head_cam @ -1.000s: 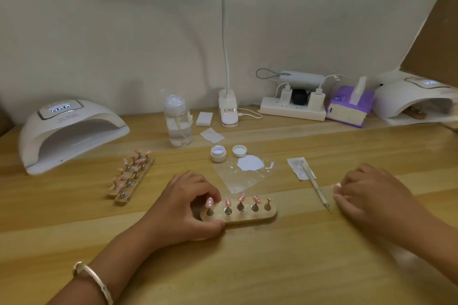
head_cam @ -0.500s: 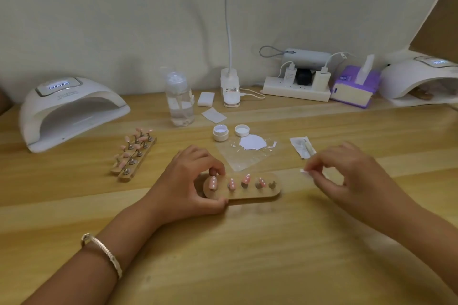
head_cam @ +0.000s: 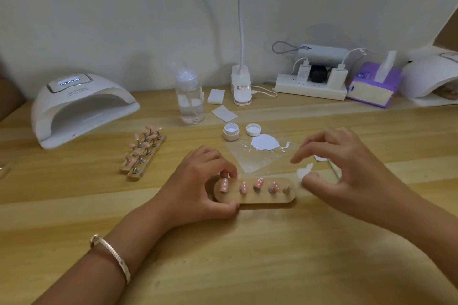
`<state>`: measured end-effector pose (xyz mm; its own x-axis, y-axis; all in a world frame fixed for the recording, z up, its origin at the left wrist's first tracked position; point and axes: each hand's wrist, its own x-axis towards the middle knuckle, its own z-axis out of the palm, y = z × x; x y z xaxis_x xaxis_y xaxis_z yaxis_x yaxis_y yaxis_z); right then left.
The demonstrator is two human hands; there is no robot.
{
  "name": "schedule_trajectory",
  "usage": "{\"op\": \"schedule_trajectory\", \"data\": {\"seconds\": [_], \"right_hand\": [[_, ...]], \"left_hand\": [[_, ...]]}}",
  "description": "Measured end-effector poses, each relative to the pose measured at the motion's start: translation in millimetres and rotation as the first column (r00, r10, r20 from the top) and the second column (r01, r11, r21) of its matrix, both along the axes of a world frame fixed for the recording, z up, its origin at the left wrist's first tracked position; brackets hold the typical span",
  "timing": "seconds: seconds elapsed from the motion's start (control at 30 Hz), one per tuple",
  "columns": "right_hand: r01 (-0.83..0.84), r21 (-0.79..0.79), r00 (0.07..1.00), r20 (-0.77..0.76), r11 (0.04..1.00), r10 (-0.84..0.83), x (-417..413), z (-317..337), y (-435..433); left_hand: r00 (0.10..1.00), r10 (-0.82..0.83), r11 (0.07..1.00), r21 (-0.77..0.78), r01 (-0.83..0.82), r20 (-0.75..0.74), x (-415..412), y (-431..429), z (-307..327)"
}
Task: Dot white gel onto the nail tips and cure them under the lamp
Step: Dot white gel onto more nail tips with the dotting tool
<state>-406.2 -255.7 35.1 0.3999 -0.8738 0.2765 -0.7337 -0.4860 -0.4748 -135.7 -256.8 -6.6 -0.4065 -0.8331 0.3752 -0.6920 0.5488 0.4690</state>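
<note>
Head view: the only view, wide-angle, so the edges bow.
Nail stand [head_cam: 257, 197]: a flat oblong of pale wood with rounded ends. It lies on the wooden table [head_cam: 247, 267] between the two hands.
Nail tips [head_cam: 224, 186]: glossy pink and pointed, with white dots. They sit in a row on small metal pegs [head_cam: 287, 190] on the stand. Four tips show clearly; the right-end peg is too small to make out.
Left hand [head_cam: 198, 187]: curled round the stand's left end, thumb on the near edge, one fingertip on the first tip.
Right hand [head_cam: 347, 168]: hovers just right of the stand, fingers bent and spread. A white scrap [head_cam: 304, 172] sits at the thumb tip, and blur hides whether it is pinched.
White gel [head_cam: 264, 142]: a matte puddle on a clear film sheet [head_cam: 250, 160] behind the stand, beside an open round jar [head_cam: 231, 131] and its lid [head_cam: 253, 129].
Curing lamp [head_cam: 81, 106]: a smooth white plastic dome at far left, display lit.
Second lamp [head_cam: 431, 77]: far right, cut off by the frame edge.
Spare stands [head_cam: 142, 156]: wooden strips of pink tips, near the curing lamp.
Desk lamp [head_cam: 240, 32]: a white bendy stem, cut off at the top edge.
</note>
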Motion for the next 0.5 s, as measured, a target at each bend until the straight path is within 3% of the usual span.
{"op": "schedule_trajectory", "data": {"seconds": [0.07,0.23,0.5], "right_hand": [[-0.063,0.007,0.998,0.01,0.998,0.063,10.9,-0.7,9.9],[-0.053,-0.065,0.983,-0.179,0.996,0.04,43.6,-17.1,7.2],[-0.046,-0.065,0.985,-0.166,0.997,0.035,57.2,-29.4,-5.4]], "left_hand": [[1.0,0.004,1.0,0.001,-0.004,0.003,-0.5,0.2,0.2],[1.0,0.008,1.0,-0.006,-0.008,0.015,-0.5,1.2,0.6],[1.0,0.007,1.0,-0.011,-0.007,0.003,0.0,0.7,-0.3]]}}
